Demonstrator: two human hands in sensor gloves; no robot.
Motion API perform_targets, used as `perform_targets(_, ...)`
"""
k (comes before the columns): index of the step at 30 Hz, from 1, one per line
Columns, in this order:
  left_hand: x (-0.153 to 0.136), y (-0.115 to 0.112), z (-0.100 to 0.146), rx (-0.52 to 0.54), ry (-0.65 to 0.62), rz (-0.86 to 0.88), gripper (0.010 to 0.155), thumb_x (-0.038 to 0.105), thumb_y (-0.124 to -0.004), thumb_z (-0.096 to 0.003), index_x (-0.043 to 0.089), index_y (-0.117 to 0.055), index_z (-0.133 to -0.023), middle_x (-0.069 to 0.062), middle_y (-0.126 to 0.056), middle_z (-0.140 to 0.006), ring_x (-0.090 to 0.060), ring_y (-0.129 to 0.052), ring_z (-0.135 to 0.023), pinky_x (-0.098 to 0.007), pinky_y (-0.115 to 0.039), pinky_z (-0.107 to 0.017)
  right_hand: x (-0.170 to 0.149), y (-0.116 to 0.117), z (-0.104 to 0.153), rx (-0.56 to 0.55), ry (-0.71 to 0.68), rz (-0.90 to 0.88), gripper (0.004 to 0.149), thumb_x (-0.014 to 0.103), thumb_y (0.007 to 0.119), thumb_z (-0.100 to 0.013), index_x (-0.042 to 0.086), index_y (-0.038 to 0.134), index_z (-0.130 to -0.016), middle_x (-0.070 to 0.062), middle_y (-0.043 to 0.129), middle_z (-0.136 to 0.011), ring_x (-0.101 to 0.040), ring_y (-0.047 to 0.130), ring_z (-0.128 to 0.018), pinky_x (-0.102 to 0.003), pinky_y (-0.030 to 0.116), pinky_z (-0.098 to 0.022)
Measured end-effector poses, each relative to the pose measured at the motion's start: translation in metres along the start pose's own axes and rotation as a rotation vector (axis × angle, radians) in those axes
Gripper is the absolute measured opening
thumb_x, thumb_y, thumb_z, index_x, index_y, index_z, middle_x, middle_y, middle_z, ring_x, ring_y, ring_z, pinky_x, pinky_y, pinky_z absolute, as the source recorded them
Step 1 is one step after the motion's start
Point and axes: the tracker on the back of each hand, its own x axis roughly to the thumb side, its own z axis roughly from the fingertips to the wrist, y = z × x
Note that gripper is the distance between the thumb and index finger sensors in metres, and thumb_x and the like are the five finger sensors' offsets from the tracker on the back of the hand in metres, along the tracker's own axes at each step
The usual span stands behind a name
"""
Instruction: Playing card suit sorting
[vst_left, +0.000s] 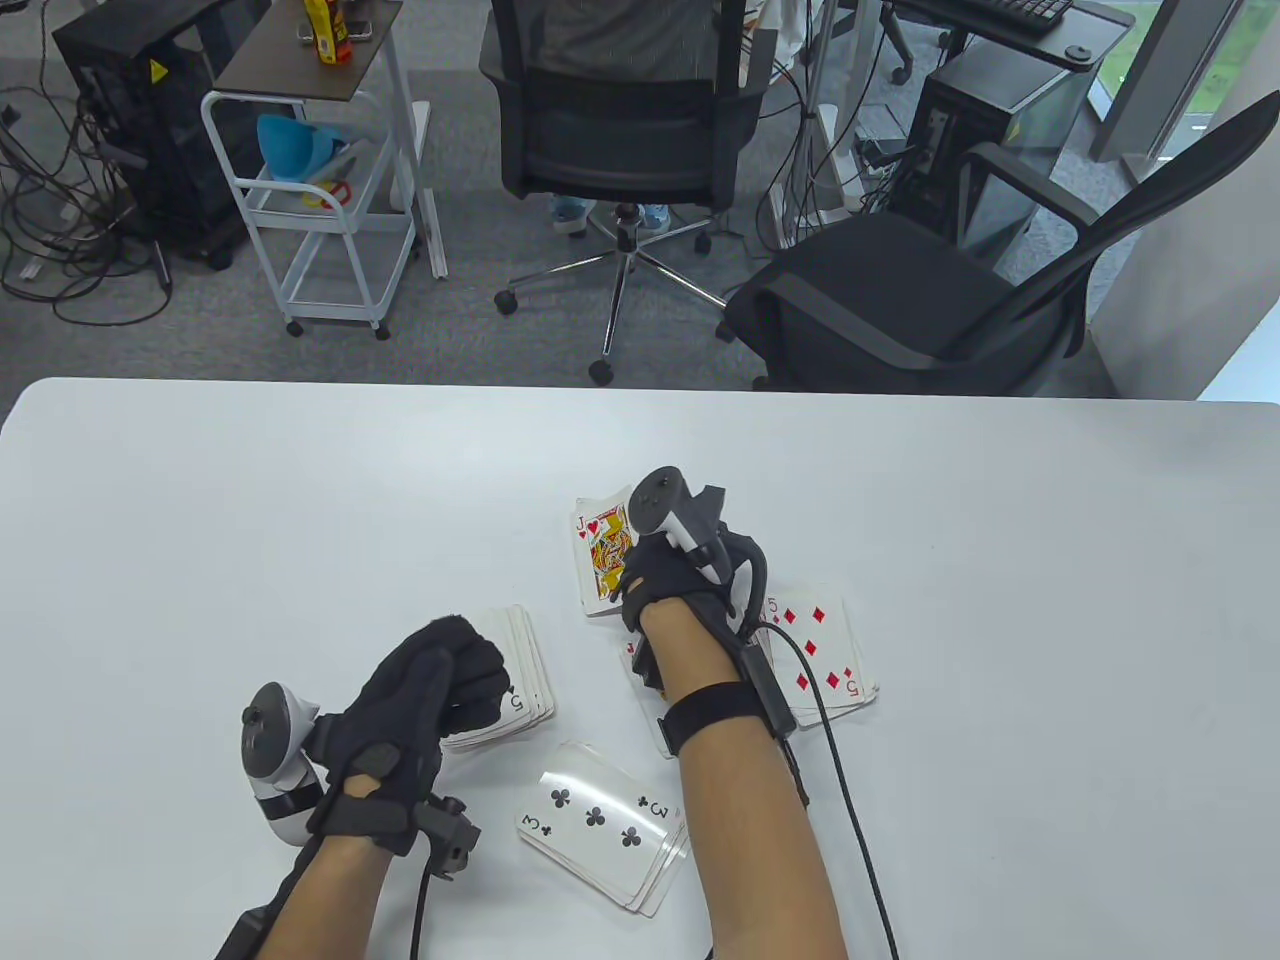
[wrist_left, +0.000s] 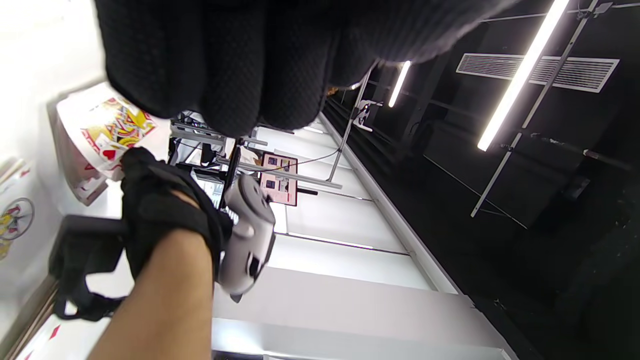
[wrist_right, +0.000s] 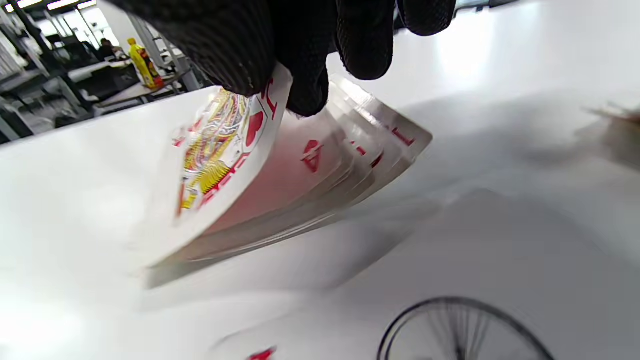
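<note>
step: lay jack of hearts (vst_left: 603, 545) flat on heart pile (wrist_right: 320, 185) | right hand (vst_left: 690, 580): pinching jack | left hand (vst_left: 430, 690): gripping remaining deck (vst_left: 520, 680) | tip: square edges, release gently

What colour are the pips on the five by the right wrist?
Red diamonds on the five, clearest in the table view.

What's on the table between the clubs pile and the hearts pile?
In the table view, the right hand and forearm cross that stretch, from beside the clubs pile up to the hearts pile. A card partly hidden under the wrist lies there too.
</note>
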Motion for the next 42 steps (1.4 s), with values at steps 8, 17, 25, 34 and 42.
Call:
perform_targets(8, 0.002, -0.002, 0.002, 0.001, -0.011, -0.015, 0.051, 0.047, -0.075, -0.0548, 0.021, -0.071, -0.099, -0.003, -0.088, -0.093, -0.030, -0.095, -0.079, -0.042, -0.090, -0.051, 0.010, 0.014, -0.002, -0.120, 0.026, 0.259, 0.043, 0.037, 0.086, -0.054, 0.009, 0.077, -0.085, -0.022, 0.051, -0.110, -0.050, 0.033, -0.105, -0.075, 0.023, -0.067)
perform_targets(17, 0.002, -0.006, 0.001, -0.033, 0.001, -0.052, 0.058, 0.048, -0.082, -0.0528, 0.023, -0.065, -0.102, -0.002, -0.083, -0.099, -0.030, -0.090, -0.085, -0.043, -0.087, -0.055, -0.009, -0.030, 0.056, -0.268, -0.205, 0.143, 0.046, 0.042, 0.082, -0.055, 0.012, 0.075, -0.090, -0.021, 0.052, -0.110, -0.050, 0.035, -0.104, -0.076, 0.024, -0.067)
perform_targets(25, -0.002, -0.020, 0.005, -0.038, -0.022, -0.280, 0.063, 0.051, -0.084, -0.0510, 0.024, -0.063, -0.103, -0.003, -0.074, -0.105, -0.033, -0.075, -0.096, -0.047, -0.078, -0.064, -0.056, -0.031, 0.136, -0.213, -0.461, -0.161, 0.053, 0.049, 0.076, -0.057, 0.012, 0.073, -0.095, -0.024, 0.051, -0.111, -0.052, 0.035, -0.104, -0.076, 0.025, -0.066)
perform_targets(34, -0.001, -0.038, 0.004, -0.119, -0.054, -0.703, 0.067, 0.056, -0.082, -0.0502, 0.028, -0.060, -0.107, 0.001, -0.055, -0.115, -0.028, -0.041, -0.109, -0.053, -0.043, -0.077, -0.083, -0.014, 0.172, -0.225, -0.596, -0.234, 0.057, 0.051, 0.074, -0.057, 0.015, 0.068, -0.102, -0.022, 0.050, -0.113, -0.053, 0.035, -0.105, -0.076, 0.026, -0.067)
perform_targets(42, -0.007, -0.049, 0.000, -0.227, 0.030, -1.108, 0.072, 0.063, -0.081, -0.0490, 0.032, -0.058, -0.109, 0.006, -0.036, -0.120, -0.025, -0.022, -0.111, -0.054, -0.022, -0.076, -0.082, 0.006, 0.169, -0.205, -0.634, -0.144, 0.061, 0.053, 0.074, -0.057, 0.019, 0.061, -0.107, -0.020, 0.047, -0.116, -0.052, 0.032, -0.106, -0.076, 0.027, -0.067)
